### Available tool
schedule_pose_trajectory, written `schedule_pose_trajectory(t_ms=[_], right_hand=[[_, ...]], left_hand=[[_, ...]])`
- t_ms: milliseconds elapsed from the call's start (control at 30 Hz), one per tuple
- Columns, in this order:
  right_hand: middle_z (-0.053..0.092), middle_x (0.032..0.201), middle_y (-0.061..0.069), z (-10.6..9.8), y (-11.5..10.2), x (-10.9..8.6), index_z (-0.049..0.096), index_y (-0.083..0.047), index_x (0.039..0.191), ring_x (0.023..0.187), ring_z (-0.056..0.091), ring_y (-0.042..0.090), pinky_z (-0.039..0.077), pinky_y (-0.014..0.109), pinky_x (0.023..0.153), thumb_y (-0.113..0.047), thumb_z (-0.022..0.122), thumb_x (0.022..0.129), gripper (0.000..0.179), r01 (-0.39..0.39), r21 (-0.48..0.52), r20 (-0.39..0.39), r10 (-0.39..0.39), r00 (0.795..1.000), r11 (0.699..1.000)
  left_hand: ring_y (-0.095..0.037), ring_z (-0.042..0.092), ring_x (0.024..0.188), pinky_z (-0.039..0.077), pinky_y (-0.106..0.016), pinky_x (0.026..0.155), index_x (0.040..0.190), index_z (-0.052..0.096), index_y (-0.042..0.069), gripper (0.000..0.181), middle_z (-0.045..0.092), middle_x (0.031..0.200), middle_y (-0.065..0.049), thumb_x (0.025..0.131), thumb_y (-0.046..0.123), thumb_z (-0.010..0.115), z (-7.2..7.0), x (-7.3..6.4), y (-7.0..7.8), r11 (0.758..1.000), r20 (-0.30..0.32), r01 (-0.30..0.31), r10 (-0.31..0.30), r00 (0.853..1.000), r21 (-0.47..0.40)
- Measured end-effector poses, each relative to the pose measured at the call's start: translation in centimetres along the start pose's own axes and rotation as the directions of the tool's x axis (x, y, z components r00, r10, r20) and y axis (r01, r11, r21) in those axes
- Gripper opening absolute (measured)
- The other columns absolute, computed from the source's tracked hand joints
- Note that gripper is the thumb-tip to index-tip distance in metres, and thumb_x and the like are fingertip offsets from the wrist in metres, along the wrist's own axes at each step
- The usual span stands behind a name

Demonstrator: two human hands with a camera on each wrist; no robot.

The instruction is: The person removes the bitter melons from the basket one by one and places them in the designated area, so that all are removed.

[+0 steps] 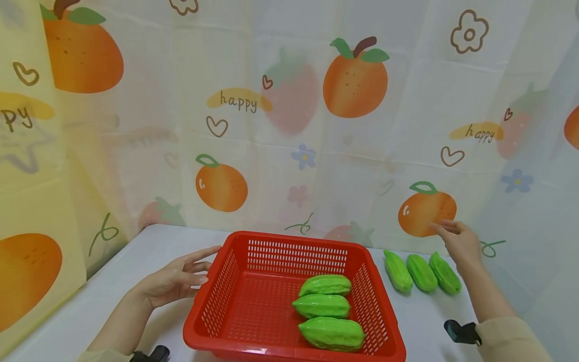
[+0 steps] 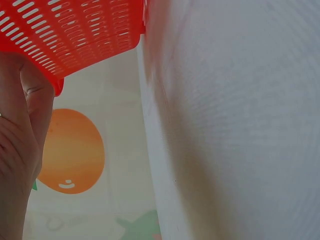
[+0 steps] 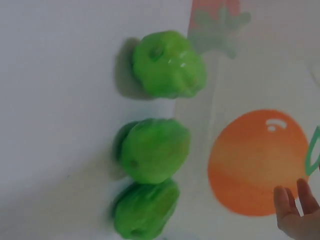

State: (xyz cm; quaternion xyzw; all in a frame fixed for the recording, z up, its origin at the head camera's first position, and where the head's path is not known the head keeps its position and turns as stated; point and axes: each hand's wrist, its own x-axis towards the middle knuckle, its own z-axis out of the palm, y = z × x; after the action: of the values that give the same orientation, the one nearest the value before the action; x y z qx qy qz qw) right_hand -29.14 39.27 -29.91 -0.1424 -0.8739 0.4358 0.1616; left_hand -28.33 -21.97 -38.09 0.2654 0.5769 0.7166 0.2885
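A red plastic basket (image 1: 253, 342) with slotted walls stands on the white table. Three green bitter melons (image 1: 332, 333) lie in a column along its right half. My left hand (image 1: 174, 281) is at the basket's left rim, fingers loosely extended against the outer side. From the left wrist, the basket wall (image 2: 100, 35) shows above, with the left hand (image 2: 20, 110) at its edge. Three more bitter melons (image 1: 421, 273) lie side by side right of the basket. Above and behind them, my right hand (image 1: 459, 244) hovers with relaxed fingers, holding nothing; its fingertips (image 3: 282, 197) appear at the right wrist view's lower right.
A fruit-printed curtain (image 1: 289, 186) hangs right behind the table, and another yellowish one (image 1: 40, 201) closes off the left side. The white tabletop (image 1: 113, 271) extends left of the basket. Dark straps (image 1: 461, 332) are on the wrists.
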Motion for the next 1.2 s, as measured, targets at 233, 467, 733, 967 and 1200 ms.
schedule_pose_trajectory(t_ms=[233,467,733,967,1200], right_hand=[[0.038,0.152,0.029,1.2,-3.5,-1.1,0.038,-0.001,0.149,0.137,0.038,0.046,0.039,0.059,0.107,-0.056,0.052,0.096,0.078,0.145,-0.005,0.117,-0.143,0.983,0.989],[0.044,0.15,0.023,3.0,-7.2,-2.7,0.047,-0.004,0.143,0.137,0.041,0.041,0.039,0.057,0.109,-0.05,0.059,0.094,0.068,0.262,0.071,0.162,-0.271,0.949,0.962],[0.049,0.147,0.016,4.8,-10.7,-4.4,0.051,-0.008,0.14,0.133,0.05,0.035,0.04,0.055,0.113,-0.043,0.062,0.095,0.058,0.33,0.163,0.212,-0.36,0.909,0.93],[0.05,0.145,0.013,6.2,-12.7,-5.4,0.052,-0.009,0.137,0.128,0.054,0.029,0.043,0.048,0.114,-0.036,0.062,0.096,0.051,0.353,0.251,0.291,-0.419,0.86,0.901],[0.052,0.143,0.013,7.4,-14.2,-5.8,0.052,-0.009,0.138,0.121,0.061,0.024,0.046,0.044,0.111,-0.034,0.062,0.096,0.049,0.335,0.314,0.34,-0.435,0.833,0.888]], left_hand=[[-0.011,0.068,0.101,0.059,-0.035,0.091,0.155,0.028,0.023,0.064,0.064,0.114,0.003,0.098,0.004,0.048,-0.1,0.0,0.0,1.0,-0.032,0.02,-0.02,0.999,0.01],[-0.01,0.068,0.099,0.059,-0.034,0.09,0.155,0.028,0.024,0.064,0.064,0.114,0.003,0.098,0.003,0.049,0.1,-0.1,0.0,1.0,-0.022,0.013,-0.013,1.0,-0.003],[-0.01,0.069,0.099,0.059,-0.034,0.09,0.154,0.03,0.025,0.063,0.064,0.114,0.004,0.098,0.003,0.048,0.2,-0.1,0.1,1.0,-0.006,0.003,-0.003,1.0,-0.009],[-0.01,0.068,0.1,0.059,-0.034,0.091,0.153,0.032,0.026,0.062,0.064,0.114,0.004,0.098,0.003,0.048,0.2,-0.1,0.1,1.0,-0.007,0.005,-0.005,1.0,-0.01],[-0.01,0.068,0.1,0.059,-0.033,0.09,0.153,0.032,0.026,0.062,0.064,0.115,0.004,0.098,0.003,0.048,0.2,0.0,0.1,1.0,-0.006,0.005,-0.005,1.0,-0.017]])
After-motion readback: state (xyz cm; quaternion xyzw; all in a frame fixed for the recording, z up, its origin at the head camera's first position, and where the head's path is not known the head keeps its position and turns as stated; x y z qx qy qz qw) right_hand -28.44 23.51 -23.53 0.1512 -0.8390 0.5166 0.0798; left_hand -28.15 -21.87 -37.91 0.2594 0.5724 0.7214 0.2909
